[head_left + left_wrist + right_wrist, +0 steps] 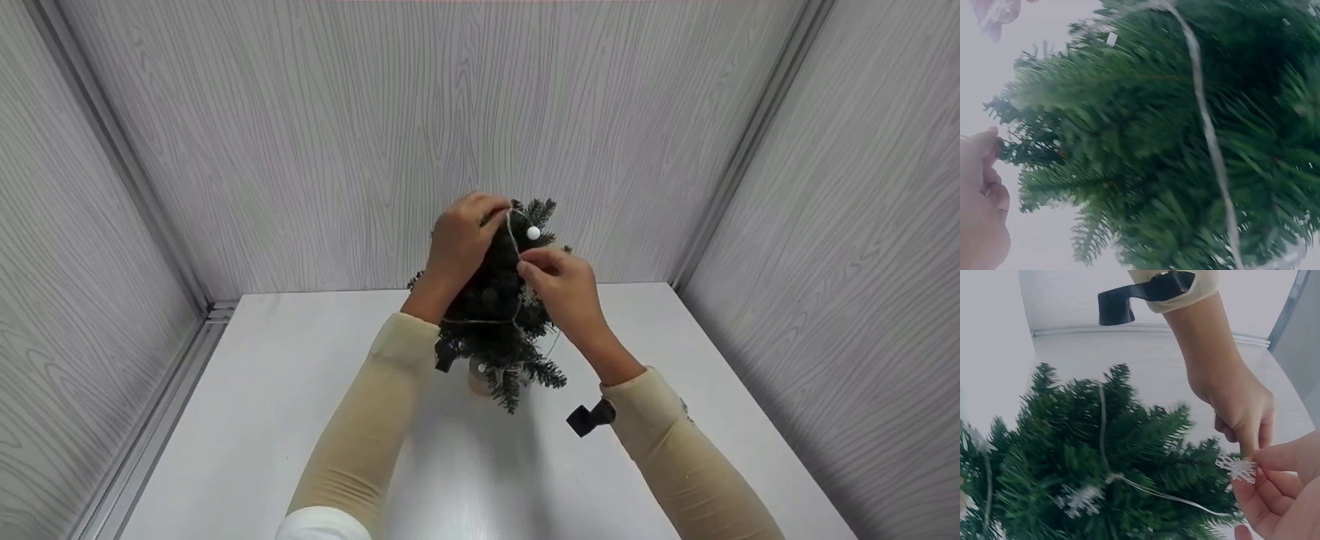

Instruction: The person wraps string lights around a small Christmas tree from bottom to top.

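A small artificial Christmas tree (504,349) stands on the white table, a pale string-light cord (1207,121) draped over its green branches. High on the tree, my left hand (466,232) pinches the cord at its fingertips; this hand also shows beside the branch tips in the left wrist view (982,197). Slightly lower and to the right, my right hand (566,289) pinches a clear snowflake light (1238,468) of the string between thumb and fingers. Another snowflake (1081,499) rests among the branches. A white ball (533,232) sits near the top.
The tree's pale round base (480,379) shows under the branches on the white table (300,397). Grey wood-grain panels (360,135) close in the back and both sides. A black wrist mount (591,417) juts from the right sleeve.
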Motion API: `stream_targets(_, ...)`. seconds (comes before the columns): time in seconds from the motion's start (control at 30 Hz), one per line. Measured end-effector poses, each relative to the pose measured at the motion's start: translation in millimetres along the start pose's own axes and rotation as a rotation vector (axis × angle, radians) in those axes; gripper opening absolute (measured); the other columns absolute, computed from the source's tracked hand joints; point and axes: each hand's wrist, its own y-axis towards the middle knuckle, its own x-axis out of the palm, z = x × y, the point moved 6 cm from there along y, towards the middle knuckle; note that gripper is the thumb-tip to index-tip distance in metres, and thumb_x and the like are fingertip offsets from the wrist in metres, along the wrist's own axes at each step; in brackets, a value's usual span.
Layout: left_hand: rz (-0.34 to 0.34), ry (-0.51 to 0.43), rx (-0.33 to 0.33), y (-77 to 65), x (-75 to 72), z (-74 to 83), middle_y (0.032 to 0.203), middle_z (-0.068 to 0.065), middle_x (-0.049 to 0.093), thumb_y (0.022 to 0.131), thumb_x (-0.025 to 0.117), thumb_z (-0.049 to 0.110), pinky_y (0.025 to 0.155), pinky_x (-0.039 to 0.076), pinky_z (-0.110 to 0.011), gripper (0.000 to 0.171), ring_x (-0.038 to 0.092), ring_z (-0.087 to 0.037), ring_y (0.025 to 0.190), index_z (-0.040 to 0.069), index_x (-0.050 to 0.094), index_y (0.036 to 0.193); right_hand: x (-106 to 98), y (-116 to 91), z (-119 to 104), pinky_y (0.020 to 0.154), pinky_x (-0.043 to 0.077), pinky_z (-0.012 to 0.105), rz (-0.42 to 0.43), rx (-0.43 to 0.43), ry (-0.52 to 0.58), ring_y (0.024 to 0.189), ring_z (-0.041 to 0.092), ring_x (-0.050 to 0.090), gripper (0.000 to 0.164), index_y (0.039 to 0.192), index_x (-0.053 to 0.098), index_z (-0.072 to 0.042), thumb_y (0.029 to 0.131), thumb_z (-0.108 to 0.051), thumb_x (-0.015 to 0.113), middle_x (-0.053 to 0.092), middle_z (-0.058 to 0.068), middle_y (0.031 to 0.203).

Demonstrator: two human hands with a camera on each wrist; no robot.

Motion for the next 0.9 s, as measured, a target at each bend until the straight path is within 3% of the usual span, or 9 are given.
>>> stream_targets(0.23, 0.121, 0.203, 0.209, -13.8, -0.9, 4.8, 0.107, -0.005, 0.073, 0.101, 0.064, 0.025, 0.079, 0.059, -0.035, 0.021, 0.069, -0.023, 0.097, 0.012, 0.076, 0.113, 8.9, -0.8, 5.2, 0.072, 0.053, 0.03, 0.024, 0.017, -0.002, 0.083, 0.018, 0.066, 0.019, 0.109, 0.076, -0.005, 0.098, -0.019, 0.069, 0.073, 0.009, 0.094)
stream_targets(0.4, 0.22, 0.234, 0.399, -25.1, -2.4, 15.3, 0.107, -0.005, 0.072, 0.099, 0.066, 0.024, 0.069, 0.059, -0.032, 0.022, 0.068, -0.022, 0.094, 0.012, 0.076, 0.115, 5.6, 2.6, 4.7, 0.072, 0.053, 0.031, 0.047, -0.001, -0.028, 0.083, 0.018, 0.067, 0.019, 0.108, 0.076, -0.005, 0.098, -0.018, 0.068, 0.074, 0.009, 0.094)
stream_targets(0.5, 0.252, 0.237, 0.471, -28.3, -2.3, 18.0, 0.103, -0.004, 0.073, 0.1, 0.065, 0.02, 0.067, 0.059, -0.03, 0.018, 0.066, -0.022, 0.089, 0.011, 0.077, 0.11, 4.0, 4.3, 4.5, 0.072, 0.053, 0.031, 0.054, -0.015, -0.041, 0.082, 0.018, 0.067, 0.019, 0.108, 0.076, -0.004, 0.098, -0.018, 0.069, 0.073, 0.009, 0.093)
stream_targets(0.67, 0.246, 0.272, 0.496, -33.9, -2.4, 14.2, 0.1, -0.004, 0.073, 0.101, 0.062, 0.012, 0.069, 0.06, -0.03, 0.015, 0.065, -0.022, 0.085, 0.01, 0.077, 0.103, 4.2, 0.8, 6.4, 0.075, 0.054, 0.031, 0.044, -0.013, -0.047, 0.085, 0.018, 0.067, 0.018, 0.108, 0.076, -0.005, 0.096, -0.017, 0.07, 0.073, 0.009, 0.096)
stream_targets(0.9, 0.212, 0.235, 0.437, -39.9, -4.8, 2.7, 0.102, -0.006, 0.074, 0.102, 0.061, 0.011, 0.082, 0.059, -0.032, 0.017, 0.067, -0.021, 0.089, 0.007, 0.077, 0.105, 8.7, -8.8, 11.3, 0.08, 0.057, 0.033, -0.014, 0.014, -0.011, 0.092, 0.018, 0.069, 0.02, 0.113, 0.074, -0.007, 0.096, -0.017, 0.071, 0.074, 0.008, 0.101)
